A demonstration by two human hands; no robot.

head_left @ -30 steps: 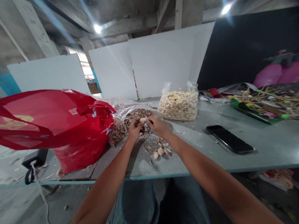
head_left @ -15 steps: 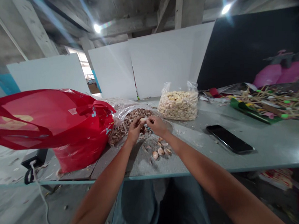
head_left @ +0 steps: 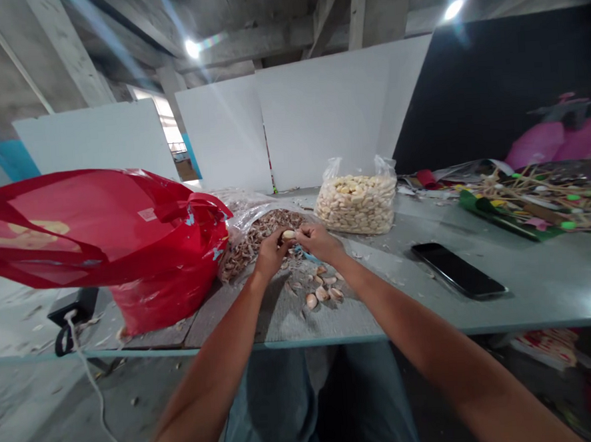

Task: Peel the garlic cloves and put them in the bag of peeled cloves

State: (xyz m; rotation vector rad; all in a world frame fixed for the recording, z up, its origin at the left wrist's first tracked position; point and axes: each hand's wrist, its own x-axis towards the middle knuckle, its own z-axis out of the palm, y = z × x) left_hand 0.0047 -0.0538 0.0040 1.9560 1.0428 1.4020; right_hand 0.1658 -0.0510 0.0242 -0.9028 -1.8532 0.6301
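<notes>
A red bag (head_left: 172, 255) blocks the left, a clove bag (head_left: 355, 210) the far side, but bench (head_left: 395, 255) lies open beside the phone (head_left: 459, 271).

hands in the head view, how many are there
2: the left hand, left of centre, holding a pale garlic clove; the right hand, its fingertips by the clove's other end, contact unclear. No others show.

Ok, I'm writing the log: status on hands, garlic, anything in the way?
Left hand holds pale garlic clove; right hand at its end. Loose cloves on the table. Red bag left, phone right, neither blocking.
</notes>
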